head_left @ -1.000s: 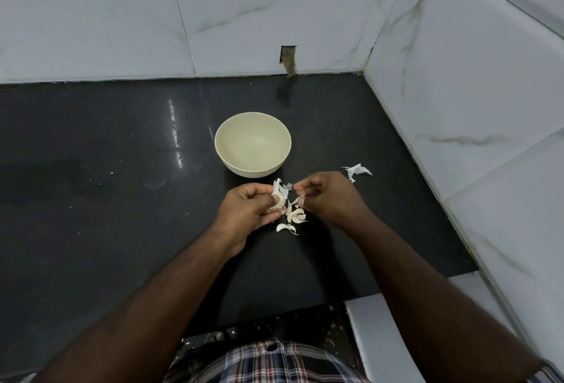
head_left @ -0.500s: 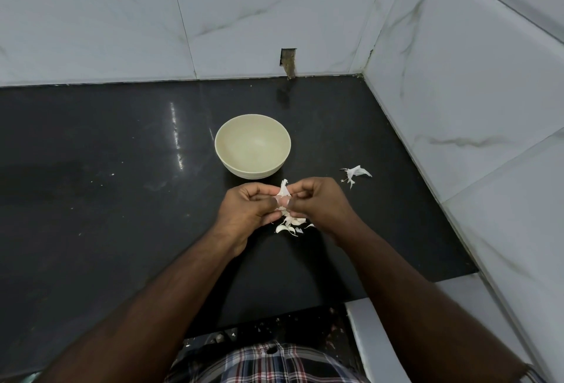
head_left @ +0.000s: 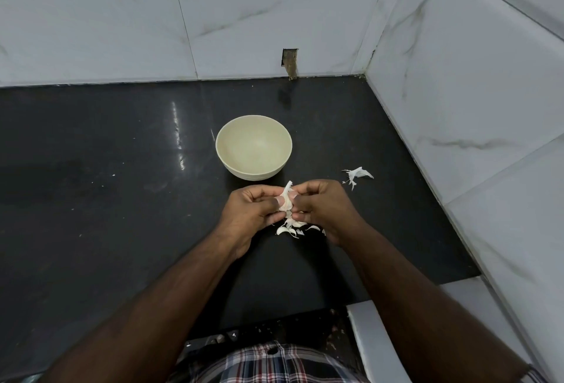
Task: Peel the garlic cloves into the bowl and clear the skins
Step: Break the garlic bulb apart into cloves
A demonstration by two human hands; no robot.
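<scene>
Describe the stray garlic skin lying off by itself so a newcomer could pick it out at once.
Start at the black counter and find the cream bowl near its middle. Go right and slightly nearer, toward the side wall, to the stray skin. It is a crumpled white scrap lying alone on bare counter, unlike the skin pile under the hands.

Black countertop (head_left: 91,199), white marble-tiled walls (head_left: 91,16)

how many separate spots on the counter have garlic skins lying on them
2: a pile of white papery skins under the hands, partly hidden, and a lone white scrap right of the cream round bowl.
</scene>
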